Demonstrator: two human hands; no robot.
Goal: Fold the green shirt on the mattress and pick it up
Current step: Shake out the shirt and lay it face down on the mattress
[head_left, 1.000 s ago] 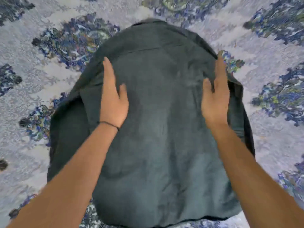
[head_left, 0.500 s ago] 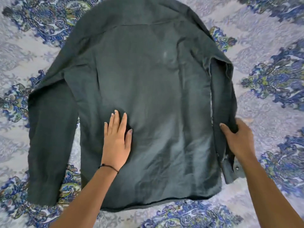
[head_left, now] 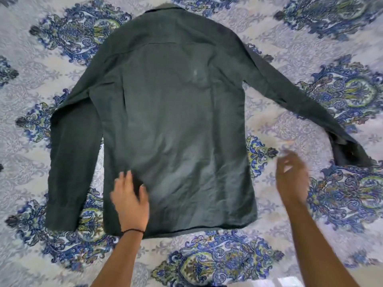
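on the mattress (head_left: 275, 233), green shirt (head_left: 176, 121) spread flat

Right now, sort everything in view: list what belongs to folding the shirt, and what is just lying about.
Belongs to the job:
green shirt, spread back-up
left hand, resting on the shirt's lower part
right hand, blurred, holding nothing
mattress, blue-patterned, under the shirt

Just there:
black band on the left wrist

**Green shirt (head_left: 176, 121) spread flat, back up**

Your left hand (head_left: 129, 199) rests on its lower left. Your right hand (head_left: 292, 179), blurred and loose-fingered, hovers over the patterned mattress (head_left: 269, 255) right of centre, clear of the cloth.
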